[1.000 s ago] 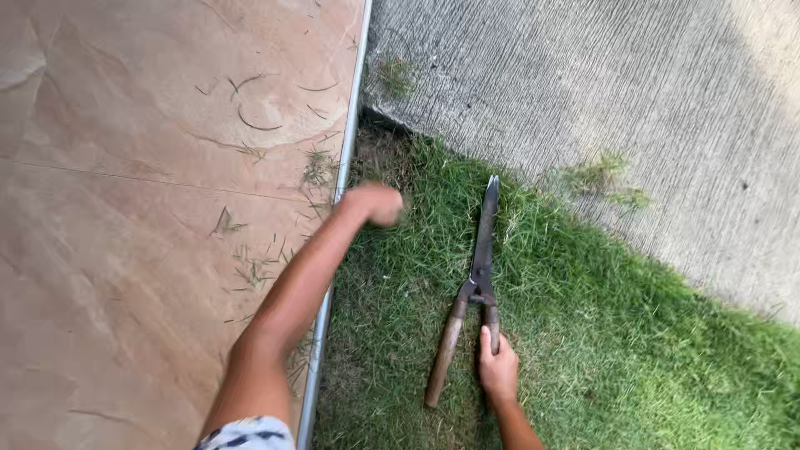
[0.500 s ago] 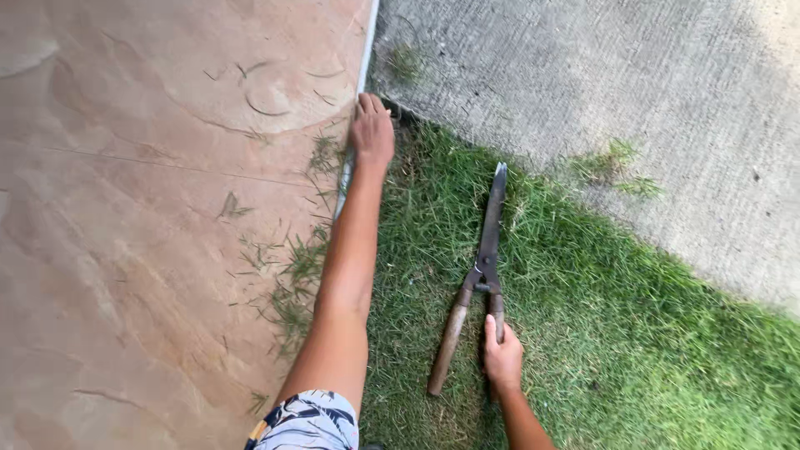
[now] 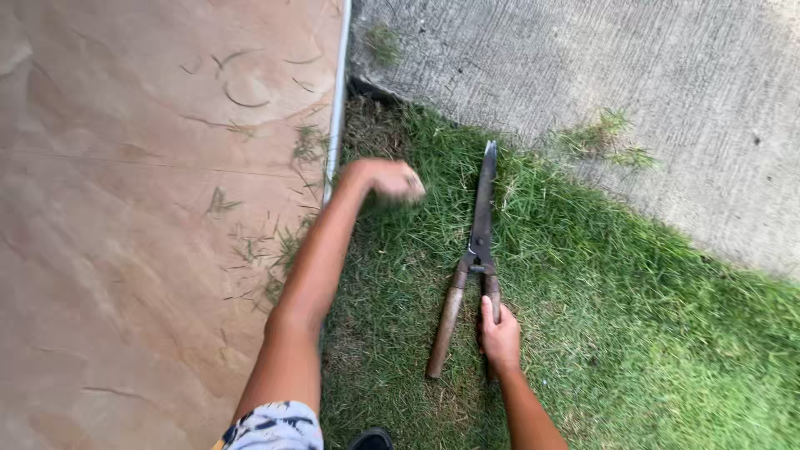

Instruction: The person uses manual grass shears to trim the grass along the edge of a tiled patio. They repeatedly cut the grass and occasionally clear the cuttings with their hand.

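Resting on the lawn (image 3: 633, 333), 1 pair of hedge shears (image 3: 477, 250) lies w/ blades shut together, tips pointing toward the far edge of the grass where it meets the grey concrete slab (image 3: 633, 92). 2 wooden handles, spread apart in a narrow V toward the near edge. Right hand (image 3: 500, 337) is wrapped around the right handle, fingers closed on it; the left handle lies free on the grass. Left hand (image 3: 392, 179) is blurred, over the grass near the far-left corner of the lawn, just beside the metal edging strip (image 3: 337, 108); fingers look curled, but can't tell whether anything is in them. It's apart from the shears, left of the blades.

1 tan paved surface (image 3: 125, 250) runs along the lawn's left edge, w/ loose grass clippings (image 3: 250, 250) scattered on it, most close to the strip. 2 small weed tufts (image 3: 604, 142) sit on the concrete. No containers in view.
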